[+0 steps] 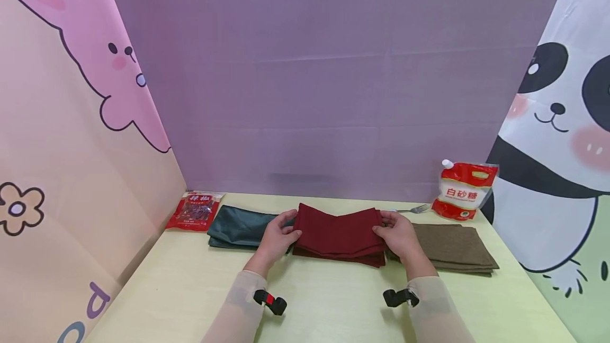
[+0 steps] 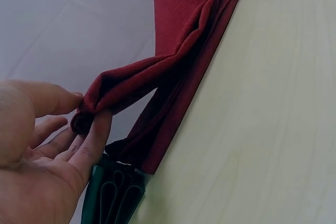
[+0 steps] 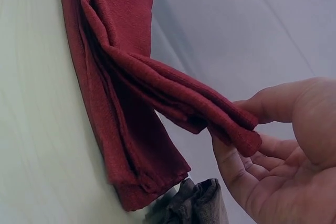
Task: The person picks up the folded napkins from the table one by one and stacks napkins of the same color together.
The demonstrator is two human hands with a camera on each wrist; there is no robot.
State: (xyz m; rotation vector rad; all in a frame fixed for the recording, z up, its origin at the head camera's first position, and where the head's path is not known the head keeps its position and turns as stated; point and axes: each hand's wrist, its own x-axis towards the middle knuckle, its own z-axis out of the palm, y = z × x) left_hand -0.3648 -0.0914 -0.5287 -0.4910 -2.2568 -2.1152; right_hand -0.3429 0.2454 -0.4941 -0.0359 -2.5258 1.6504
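Note:
A folded dark red cloth (image 1: 338, 232) is held up at its two ends, its middle sagging a little. My left hand (image 1: 276, 238) pinches the left end between thumb and fingers. At the other end, my right hand (image 1: 401, 236) pinches the edge the same way. Below the raised part, more folded red cloth (image 2: 170, 124) lies on the table; whether it is the same piece I cannot tell. A folded dark green cloth (image 1: 240, 226) lies by my left hand. Beside my right hand is a folded brown cloth (image 1: 452, 246).
A red packet of dried chillies (image 1: 195, 210) lies at the back left of the pale table (image 1: 329, 306). At the back right stands a red and white sugar pouch (image 1: 462, 192) with a white cap. A fork (image 1: 419, 209) lies behind the brown cloth. A purple backdrop (image 1: 324, 94) rises behind.

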